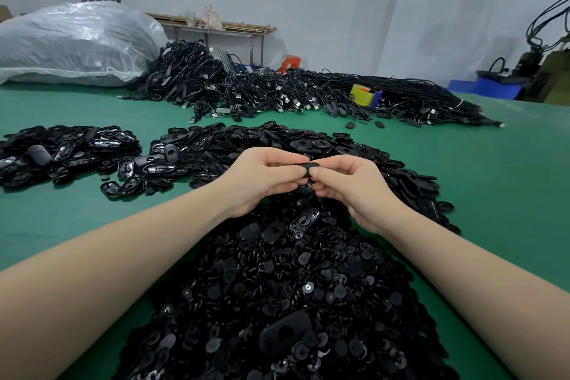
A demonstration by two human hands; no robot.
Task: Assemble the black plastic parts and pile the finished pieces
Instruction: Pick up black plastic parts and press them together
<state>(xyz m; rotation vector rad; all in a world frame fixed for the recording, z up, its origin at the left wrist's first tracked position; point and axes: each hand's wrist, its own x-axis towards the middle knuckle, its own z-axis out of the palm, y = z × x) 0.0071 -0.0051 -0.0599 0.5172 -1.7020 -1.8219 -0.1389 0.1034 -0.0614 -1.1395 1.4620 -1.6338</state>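
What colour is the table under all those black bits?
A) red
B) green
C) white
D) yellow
B: the table shows green all around the piles of black parts, and on either side of the person's arms.

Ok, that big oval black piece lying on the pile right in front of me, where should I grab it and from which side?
Take the big oval piece from above, fingers pinching across its narrow width at the two long edges. It lies nearly flat on the pile of small round parts, hollow side up, so probably only those raised rims are free to pinch.
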